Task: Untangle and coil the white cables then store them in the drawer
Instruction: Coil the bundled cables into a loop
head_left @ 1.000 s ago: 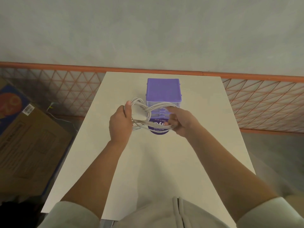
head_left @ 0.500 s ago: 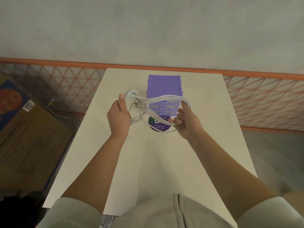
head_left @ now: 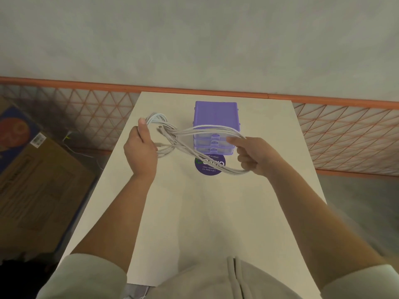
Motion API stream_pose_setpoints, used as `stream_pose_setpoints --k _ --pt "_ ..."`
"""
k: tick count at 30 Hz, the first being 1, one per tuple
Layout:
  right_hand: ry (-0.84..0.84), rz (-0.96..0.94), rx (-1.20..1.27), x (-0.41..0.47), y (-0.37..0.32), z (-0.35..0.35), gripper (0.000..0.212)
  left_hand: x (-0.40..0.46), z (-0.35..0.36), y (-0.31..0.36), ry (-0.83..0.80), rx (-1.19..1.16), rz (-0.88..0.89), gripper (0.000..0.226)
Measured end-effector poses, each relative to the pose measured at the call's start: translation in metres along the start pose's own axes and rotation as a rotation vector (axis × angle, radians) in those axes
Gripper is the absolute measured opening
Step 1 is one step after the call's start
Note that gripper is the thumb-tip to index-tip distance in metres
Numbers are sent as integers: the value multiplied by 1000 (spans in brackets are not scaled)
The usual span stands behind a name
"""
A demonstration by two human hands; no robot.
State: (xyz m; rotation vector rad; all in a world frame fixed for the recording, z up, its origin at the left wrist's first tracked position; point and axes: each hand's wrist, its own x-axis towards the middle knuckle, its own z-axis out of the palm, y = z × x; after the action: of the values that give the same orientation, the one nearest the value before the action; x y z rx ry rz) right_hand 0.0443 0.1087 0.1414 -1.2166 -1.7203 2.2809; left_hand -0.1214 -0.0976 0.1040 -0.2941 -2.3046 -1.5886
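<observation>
Right hand [head_left: 254, 157]: fingers curled through one end of the cable loops, in front of the drawer unit.
Left hand [head_left: 141, 147]: grips the other end, left of the unit.
White cables [head_left: 194, 137]: bundled loops stretched between both hands, crossing the unit's front.
Purple drawer unit [head_left: 216, 115]: on the white table [head_left: 216, 212], drawers closed.

Cardboard box [head_left: 41, 182], orange lattice fence [head_left: 345, 134]
</observation>
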Motion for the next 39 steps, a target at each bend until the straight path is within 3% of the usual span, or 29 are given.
stream_pose_setpoints --k 6,11,13,14,18,21,25,31,36,39 --pt "74 -87 -337 3 4 -8 39 -3 0 0 -4 -6 -21 65" --pt "421 -253 -710 12 22 -2 35 -9 5 6 -31 -98 -137 60" --pt "496 -311 -597 14 31 0 24 -11 6 11 -30 -183 -240 56" --pt "498 -303 -425 15 35 -1 21 -11 6 15 -19 -234 -302 55" --pt "330 -29 336 22 57 -1 28 -16 5 19 -31 -338 -422 54" --pt "342 35 415 31 73 0 38 -22 7 22 -42 -351 -433 53" --pt "468 -15 -48 36 93 -11 33 -22 2 19 -33 -351 -409 52" --pt "400 5 -745 31 91 -11 24 -30 2 15 -50 -314 -348 52" --pt "428 -296 -1105 21 58 15 80 -36 7 16 -106 -266 -287 51" --pt "258 -512 -1134 11 41 40 75 -40 11 20 -131 -242 -237 52"
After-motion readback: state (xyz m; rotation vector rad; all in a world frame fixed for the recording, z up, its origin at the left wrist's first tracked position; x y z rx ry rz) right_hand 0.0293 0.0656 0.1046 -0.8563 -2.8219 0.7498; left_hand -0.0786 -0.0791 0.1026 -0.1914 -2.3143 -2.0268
